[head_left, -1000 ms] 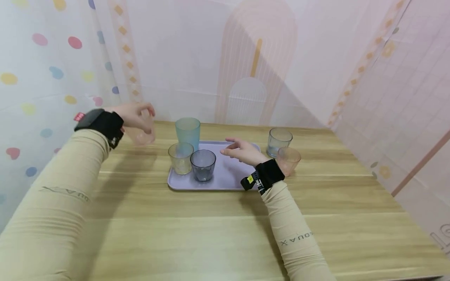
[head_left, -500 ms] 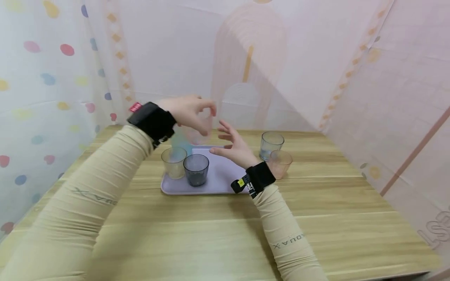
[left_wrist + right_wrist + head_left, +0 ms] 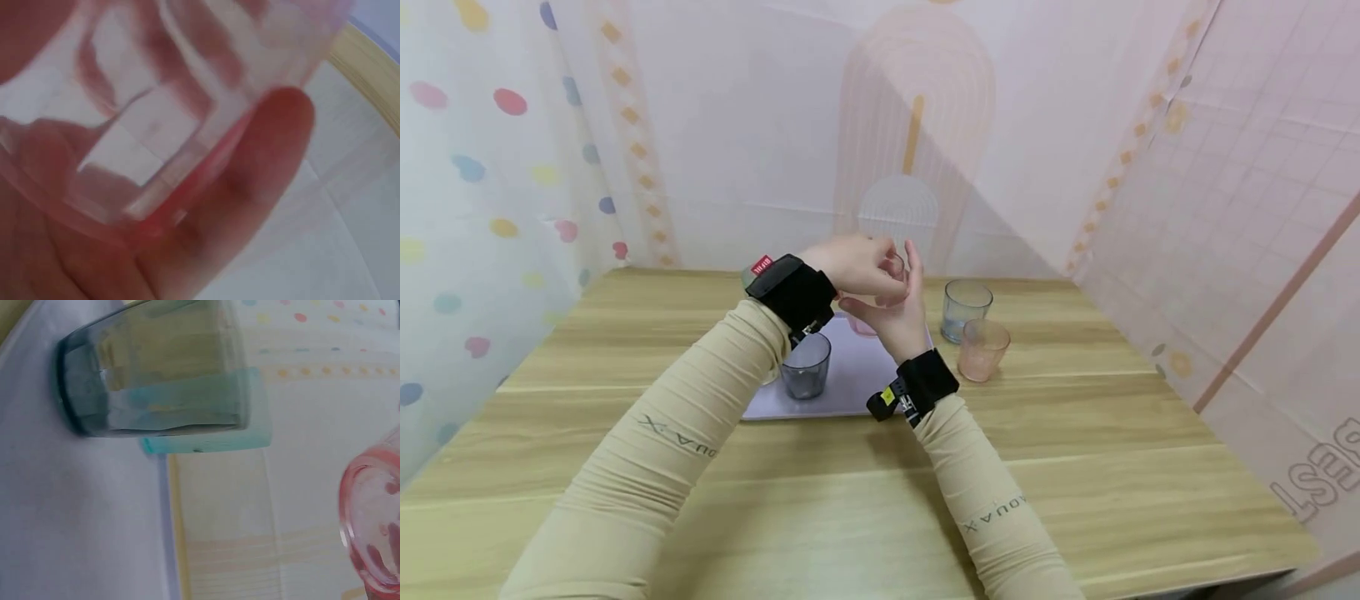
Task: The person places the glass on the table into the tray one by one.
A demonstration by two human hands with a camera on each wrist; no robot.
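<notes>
Head view: left hand [image 3: 856, 265] grips the pink tumbler [image 3: 891, 268] above the lilac tray [image 3: 850, 392]; right hand [image 3: 891, 312], fingers straight and upright, stands just beside it, ready underneath.

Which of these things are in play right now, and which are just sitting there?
In play:
left hand, gripping the clear pink plastic cup
right hand, open beside that cup
lilac rectangular tray beneath both hands

Sitting there:
dark grey tumbler on the tray
clear bluish tumbler and peach tumbler on the wooden table
</notes>
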